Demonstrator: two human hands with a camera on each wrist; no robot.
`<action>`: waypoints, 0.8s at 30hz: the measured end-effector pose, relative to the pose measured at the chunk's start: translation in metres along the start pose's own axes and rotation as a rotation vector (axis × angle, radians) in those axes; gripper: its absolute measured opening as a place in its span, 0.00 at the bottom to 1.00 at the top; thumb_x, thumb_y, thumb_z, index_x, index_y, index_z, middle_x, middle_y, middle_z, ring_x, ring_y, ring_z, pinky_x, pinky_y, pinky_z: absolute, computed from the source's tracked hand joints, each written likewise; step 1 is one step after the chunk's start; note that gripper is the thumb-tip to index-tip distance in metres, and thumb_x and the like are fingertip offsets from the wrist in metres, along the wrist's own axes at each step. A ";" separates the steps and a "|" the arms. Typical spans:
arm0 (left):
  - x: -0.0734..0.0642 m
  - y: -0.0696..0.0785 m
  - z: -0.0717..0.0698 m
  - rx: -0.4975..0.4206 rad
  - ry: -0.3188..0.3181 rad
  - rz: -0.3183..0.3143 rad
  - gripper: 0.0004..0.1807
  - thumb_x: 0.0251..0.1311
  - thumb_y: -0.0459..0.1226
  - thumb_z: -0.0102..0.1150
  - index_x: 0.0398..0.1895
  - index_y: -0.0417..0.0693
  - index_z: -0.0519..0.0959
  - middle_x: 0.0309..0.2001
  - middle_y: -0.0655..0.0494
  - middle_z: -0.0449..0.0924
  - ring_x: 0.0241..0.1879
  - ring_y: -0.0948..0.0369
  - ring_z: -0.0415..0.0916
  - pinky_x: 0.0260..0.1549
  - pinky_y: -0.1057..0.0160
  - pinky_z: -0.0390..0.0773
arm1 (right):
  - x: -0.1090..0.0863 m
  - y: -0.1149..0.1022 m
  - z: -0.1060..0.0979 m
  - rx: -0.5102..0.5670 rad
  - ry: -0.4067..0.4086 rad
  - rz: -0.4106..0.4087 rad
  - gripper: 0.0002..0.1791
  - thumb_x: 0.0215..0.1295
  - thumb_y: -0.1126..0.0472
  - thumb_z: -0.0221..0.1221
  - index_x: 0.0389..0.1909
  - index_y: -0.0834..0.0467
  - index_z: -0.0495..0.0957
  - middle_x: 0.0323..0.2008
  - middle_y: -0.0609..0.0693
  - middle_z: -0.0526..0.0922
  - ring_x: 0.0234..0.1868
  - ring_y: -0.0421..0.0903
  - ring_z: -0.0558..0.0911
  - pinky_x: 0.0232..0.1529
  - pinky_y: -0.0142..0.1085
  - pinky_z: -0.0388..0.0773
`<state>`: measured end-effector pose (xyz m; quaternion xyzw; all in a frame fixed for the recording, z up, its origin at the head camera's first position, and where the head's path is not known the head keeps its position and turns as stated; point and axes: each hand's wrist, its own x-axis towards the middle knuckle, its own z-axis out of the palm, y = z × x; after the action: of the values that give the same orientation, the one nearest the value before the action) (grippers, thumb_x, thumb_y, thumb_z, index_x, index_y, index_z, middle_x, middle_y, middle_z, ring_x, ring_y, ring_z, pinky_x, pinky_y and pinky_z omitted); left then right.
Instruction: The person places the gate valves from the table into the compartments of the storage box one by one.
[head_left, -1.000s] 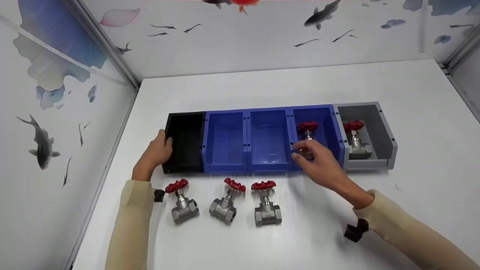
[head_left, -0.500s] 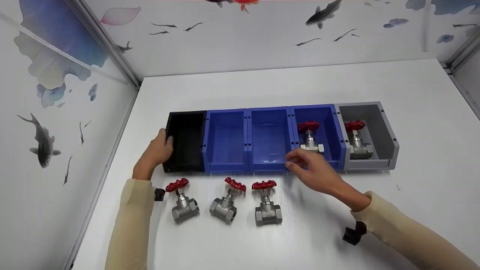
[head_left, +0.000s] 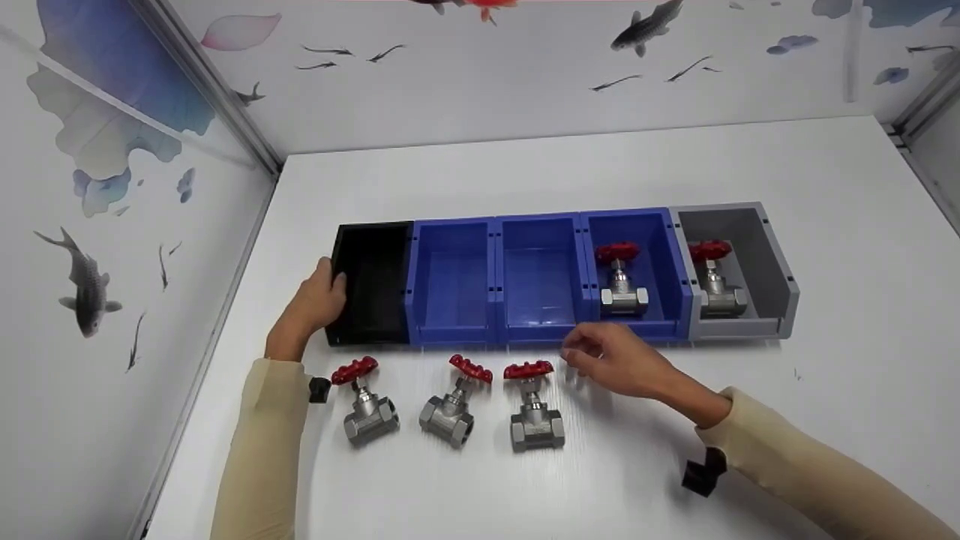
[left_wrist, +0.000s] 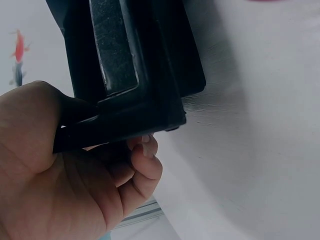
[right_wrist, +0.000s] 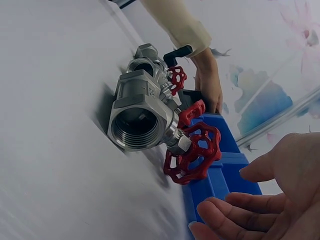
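My left hand point(head_left: 311, 296) grips the left wall of the black bin point(head_left: 371, 334); in the left wrist view the thumb lies over the wall and the fingers curl beneath it. My right hand point(head_left: 619, 364), fingers loosely bent and holding nothing, hovers in front of the blue bins. Nearest to it is a steel gate valve point(head_left: 537, 427) with a red handwheel, also large in the right wrist view. Two more such valves, a middle valve point(head_left: 448, 420) and a left valve point(head_left: 369, 420), lie to its left on the table.
Three blue bins point(head_left: 454, 335) stand joined between the black bin and a grey bin point(head_left: 739, 328). One valve point(head_left: 624, 300) lies in the rightmost blue bin, another valve point(head_left: 721, 300) in the grey bin. Patterned walls point(head_left: 525, 82) enclose the white table point(head_left: 465, 502) at left and back.
My right hand has drawn back from the rightmost blue bin, toward me and to the left, uncovering the valve in it. My left hand has stayed on the black bin.
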<state>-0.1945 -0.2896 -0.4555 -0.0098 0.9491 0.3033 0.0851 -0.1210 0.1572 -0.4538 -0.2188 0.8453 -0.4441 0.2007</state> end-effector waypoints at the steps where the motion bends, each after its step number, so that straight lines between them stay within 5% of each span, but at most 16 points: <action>1: 0.000 0.000 0.000 0.000 0.000 0.000 0.18 0.78 0.37 0.31 0.59 0.31 0.59 0.50 0.30 0.72 0.47 0.42 0.74 0.49 0.43 0.72 | 0.000 0.000 0.000 0.015 -0.016 0.011 0.11 0.72 0.61 0.56 0.46 0.64 0.80 0.33 0.54 0.86 0.34 0.51 0.84 0.34 0.36 0.79; 11: -0.003 0.001 -0.001 -0.004 0.000 0.004 0.18 0.78 0.38 0.31 0.59 0.31 0.59 0.50 0.29 0.72 0.47 0.42 0.74 0.48 0.42 0.72 | -0.002 0.005 0.002 0.192 -0.182 0.053 0.14 0.73 0.62 0.55 0.44 0.69 0.82 0.37 0.61 0.86 0.37 0.58 0.85 0.40 0.49 0.82; 24: -0.001 0.001 -0.001 -0.015 -0.003 -0.002 0.18 0.78 0.38 0.31 0.58 0.31 0.60 0.47 0.31 0.72 0.44 0.44 0.73 0.47 0.44 0.72 | -0.002 0.008 0.010 0.249 -0.292 0.047 0.14 0.73 0.60 0.55 0.46 0.65 0.84 0.39 0.60 0.87 0.40 0.57 0.85 0.43 0.48 0.82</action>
<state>-0.1936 -0.2894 -0.4542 -0.0111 0.9467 0.3101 0.0868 -0.1156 0.1562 -0.4652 -0.2347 0.7506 -0.5041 0.3569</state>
